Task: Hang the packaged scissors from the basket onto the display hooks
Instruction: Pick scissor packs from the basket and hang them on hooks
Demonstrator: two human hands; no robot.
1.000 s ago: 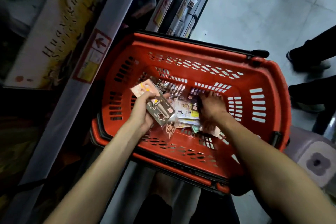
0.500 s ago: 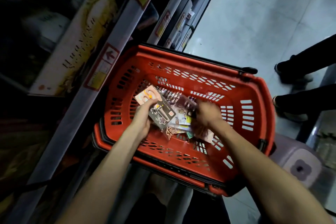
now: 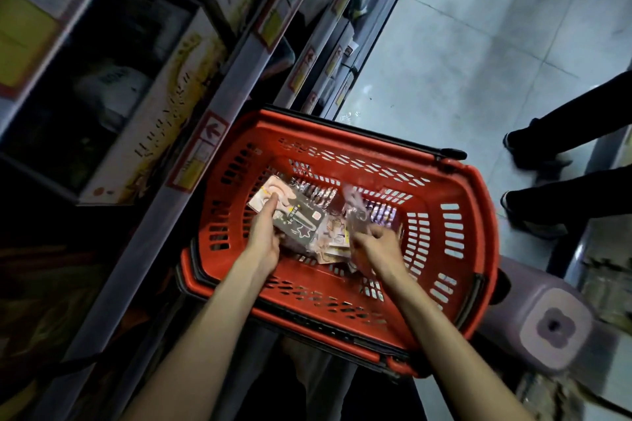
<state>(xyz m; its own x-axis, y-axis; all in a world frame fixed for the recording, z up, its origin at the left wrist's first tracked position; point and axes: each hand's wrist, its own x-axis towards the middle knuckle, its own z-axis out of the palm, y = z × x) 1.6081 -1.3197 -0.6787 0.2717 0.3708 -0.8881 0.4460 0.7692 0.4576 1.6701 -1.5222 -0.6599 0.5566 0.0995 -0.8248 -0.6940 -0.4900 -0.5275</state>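
Both arms reach into a red basket (image 3: 478, 249) at centre frame. The left hand (image 3: 265, 237) grips a fan of packaged scissors (image 3: 299, 220), thumb pressed on top, the packs slanting from upper left to lower right. The right hand (image 3: 376, 244), blurred, pinches a clear packet (image 3: 355, 210) in curled fingers above loose packets (image 3: 333, 241) on the basket floor. At upper left, a shelf box (image 3: 160, 126) carries lettering beginning "Hua"; shelf-edge labels (image 3: 212, 133) show red arrows.
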